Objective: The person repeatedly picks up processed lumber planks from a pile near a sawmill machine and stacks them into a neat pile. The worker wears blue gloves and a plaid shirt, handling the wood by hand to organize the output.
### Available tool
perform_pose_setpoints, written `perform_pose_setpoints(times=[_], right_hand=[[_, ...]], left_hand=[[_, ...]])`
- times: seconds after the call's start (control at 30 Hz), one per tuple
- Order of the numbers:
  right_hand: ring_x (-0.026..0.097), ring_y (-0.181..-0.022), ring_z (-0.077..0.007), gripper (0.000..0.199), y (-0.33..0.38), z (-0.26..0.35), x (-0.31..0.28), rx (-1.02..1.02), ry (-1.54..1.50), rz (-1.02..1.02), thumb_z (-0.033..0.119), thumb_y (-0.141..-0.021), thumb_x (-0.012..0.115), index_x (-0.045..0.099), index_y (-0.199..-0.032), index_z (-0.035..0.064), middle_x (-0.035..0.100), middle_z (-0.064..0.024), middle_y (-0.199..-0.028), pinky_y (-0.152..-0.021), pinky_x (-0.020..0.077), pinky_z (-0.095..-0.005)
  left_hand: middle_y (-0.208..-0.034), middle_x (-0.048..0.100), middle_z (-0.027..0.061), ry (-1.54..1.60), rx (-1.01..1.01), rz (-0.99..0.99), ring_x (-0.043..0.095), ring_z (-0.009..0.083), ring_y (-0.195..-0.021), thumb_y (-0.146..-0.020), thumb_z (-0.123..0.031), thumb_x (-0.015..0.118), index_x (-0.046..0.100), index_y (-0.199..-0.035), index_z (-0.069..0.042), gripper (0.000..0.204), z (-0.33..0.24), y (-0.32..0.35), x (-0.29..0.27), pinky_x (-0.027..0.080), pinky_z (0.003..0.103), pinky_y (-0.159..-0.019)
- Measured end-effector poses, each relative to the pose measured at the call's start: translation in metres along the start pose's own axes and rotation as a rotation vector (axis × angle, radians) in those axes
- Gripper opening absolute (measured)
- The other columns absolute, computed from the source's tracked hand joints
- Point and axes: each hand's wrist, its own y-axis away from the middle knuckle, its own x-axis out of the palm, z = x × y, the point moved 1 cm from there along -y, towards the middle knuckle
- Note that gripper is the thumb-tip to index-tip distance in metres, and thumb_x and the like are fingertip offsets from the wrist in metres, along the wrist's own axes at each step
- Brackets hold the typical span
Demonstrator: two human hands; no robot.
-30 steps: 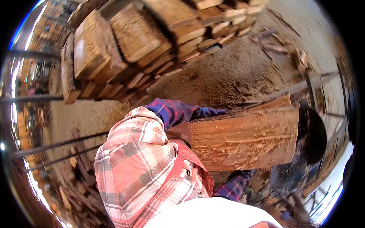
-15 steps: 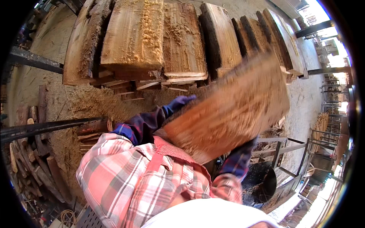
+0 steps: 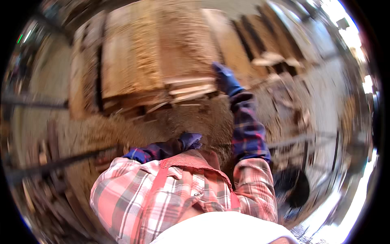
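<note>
Nearest the red apron [image 3: 191, 160], the left hand in its blue-purple fabric glove [image 3: 190, 140] sits at waist height beside a bent elbow; blur hides whether its fingers are curled or loose. Farther out, the blue-gloved right hand [image 3: 227, 79] reaches to the near right corner of a broad, sawdust-covered brown wood slab [image 3: 185, 44], fingers extended, probably to steady its edge. That slab tops thin pale boards [image 3: 191, 90], beside a wide yellowish timber slab [image 3: 130, 57], likely aligned for a stable layer.

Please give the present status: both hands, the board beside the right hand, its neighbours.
Left hand near apron, nothing seen in it. Right hand at near right corner of board, contact unclear. Board on stack, other boards both sides.
</note>
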Motion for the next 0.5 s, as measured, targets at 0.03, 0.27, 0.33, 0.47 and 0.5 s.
perform_pose_setpoints(times=[0.03, 0.27, 0.33, 0.47, 0.5], right_hand=[[0.053, -0.076, -0.014, 0.032, 0.013, -0.013, -0.008, -0.009, -0.025, -0.025, 0.038, -0.085, 0.057, 0.061, -0.1, 0.0106, 0.059, 0.0006, -0.083, -0.064, 0.0439, -0.0297], [0.055, -0.083, -0.0101, 0.043, 0.288, -0.225, -0.077, -0.073, 0.151, -0.484, 0.042, -0.083, 0.06, 0.066, -0.097, 0.0014, 0.065, -0.0035, -0.09, -0.079, 0.0436, -0.0279], [0.056, -0.085, -0.01, 0.043, 0.394, -0.299, -0.076, -0.002, -0.004, -0.691, 0.041, -0.082, 0.062, 0.067, -0.098, 0.0018, 0.066, -0.0042, -0.092, -0.08, 0.0434, -0.0276], [0.047, -0.114, -0.0174, 0.058, 0.551, -0.422, -0.032, -0.056, -0.318, -1.018, 0.041, -0.078, 0.065, 0.05, -0.123, 0.0067, 0.051, -0.0082, -0.122, -0.092, 0.0388, -0.032], [0.042, -0.118, -0.0191, 0.066, 0.574, -0.448, -0.016, -0.011, -0.346, -1.143, 0.044, -0.077, 0.066, 0.045, -0.128, 0.0077, 0.045, -0.0095, -0.129, -0.094, 0.0377, -0.035]], left_hand=[[-0.081, 0.064, 0.0098, 0.071, -0.112, 0.103, 0.061, 0.0185, -0.071, -0.09, -0.029, 0.047, 0.06, -0.095, -0.007, 0.027, 0.001, -0.014, 0.008, 0.05, 0.028, -0.065], [-0.091, 0.064, 0.0111, -0.525, -0.123, 0.18, 0.061, 0.0216, -0.072, -0.084, -0.046, 0.053, 0.052, -0.116, -0.013, 0.046, -0.031, -0.13, 0.002, 0.047, 0.034, -0.061], [-0.085, 0.063, 0.0138, -0.746, -0.165, 0.079, 0.059, 0.0234, -0.067, -0.082, -0.049, 0.051, 0.048, -0.118, -0.013, 0.051, -0.023, -0.155, 0.001, 0.046, 0.035, -0.056], [-0.081, 0.062, 0.019, -0.862, -0.44, 0.013, 0.06, 0.0295, -0.066, -0.081, -0.048, 0.05, 0.053, -0.115, -0.012, 0.049, 0.031, -0.175, 0.048, 0.048, 0.039, -0.056], [-0.085, 0.063, 0.0202, -1.643, 0.021, 0.277, 0.061, 0.0312, -0.068, -0.08, -0.048, 0.051, 0.057, -0.109, -0.011, 0.047, 0.049, -0.172, 0.074, 0.049, 0.04, -0.06]])
